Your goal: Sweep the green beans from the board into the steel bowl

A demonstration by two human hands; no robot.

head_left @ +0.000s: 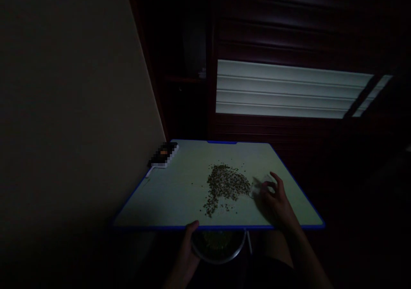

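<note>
A loose pile of small dark seeds or grains (226, 181) lies spread on a pale table top with a blue rim (180, 203). My right hand (275, 197) is at the pile's right side, thumb and fingers curled in a pinch. It holds a clear, see-through piece (255, 189), like thin plastic, whose edge touches the outer grains; its exact kind is too dim to tell. Below the near edge, my left hand (189, 248) grips the left side of a metal bowl (220, 261), its thumb up by the table's rim. Greenish contents show dimly inside the bowl.
A phone-like device (163, 155), blurred out, lies at the table's left edge with a white cable or stick (150, 171). A wall (80, 100) rises close on the left. Behind the table stands a dark wooden cabinet with pale slats (282, 90). The room is dim.
</note>
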